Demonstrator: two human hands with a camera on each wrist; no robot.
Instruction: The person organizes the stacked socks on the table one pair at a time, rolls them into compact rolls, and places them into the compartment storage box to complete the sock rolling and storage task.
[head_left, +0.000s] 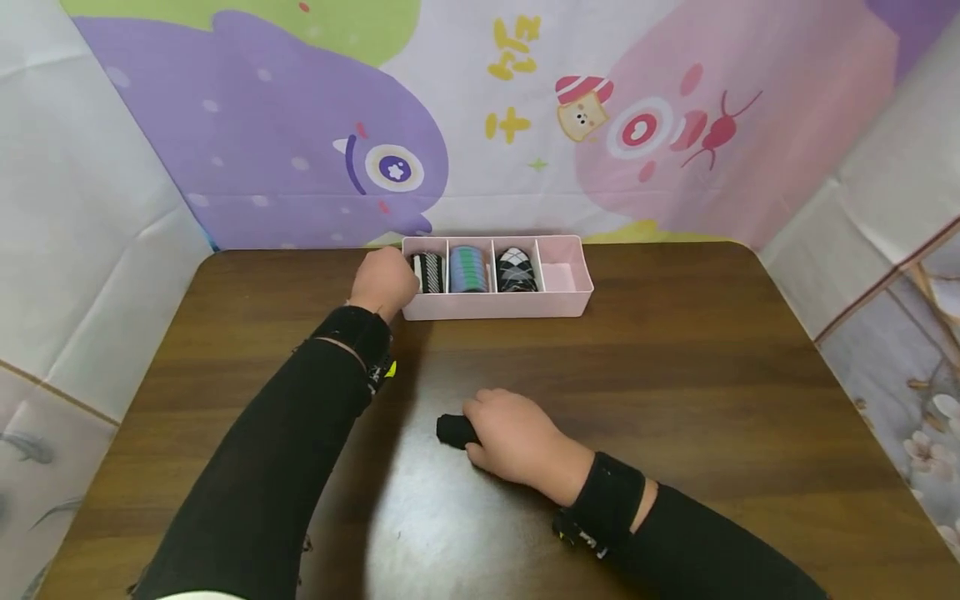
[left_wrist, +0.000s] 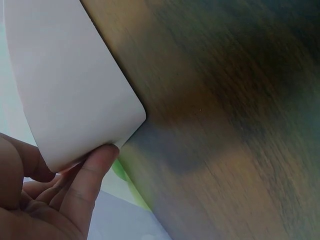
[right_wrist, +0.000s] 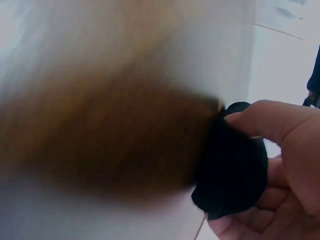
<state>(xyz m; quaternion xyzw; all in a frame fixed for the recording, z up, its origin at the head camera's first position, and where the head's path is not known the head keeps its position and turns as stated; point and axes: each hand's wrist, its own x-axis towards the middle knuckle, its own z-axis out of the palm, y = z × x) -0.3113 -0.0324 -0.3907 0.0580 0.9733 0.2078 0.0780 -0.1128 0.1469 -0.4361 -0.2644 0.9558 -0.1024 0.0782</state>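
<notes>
A pink divided storage box (head_left: 495, 307) stands at the far edge of the table. Its left end is gripped by my left hand (head_left: 383, 282); in the left wrist view, the thumb and fingers (left_wrist: 95, 172) pinch the box's end wall (left_wrist: 82, 95). From left to right the compartments hold a black-and-white striped rolled sock (head_left: 429, 273), a blue-green striped one (head_left: 468, 270) and a black-and-grey argyle one (head_left: 517, 271). The rightmost compartment shows its bare bottom. Over the middle of the table, my right hand (head_left: 517, 435) holds a black rolled sock (head_left: 456, 431), between thumb and fingers in the right wrist view.
The brown wooden table (head_left: 697, 375) reaches back to a cartoon-printed cloth (head_left: 300, 125) hanging right behind the box. Pale panels (head_left: 67, 208) stand along the left and right sides. My left sleeve (head_left: 262, 467) stretches across the table's left part.
</notes>
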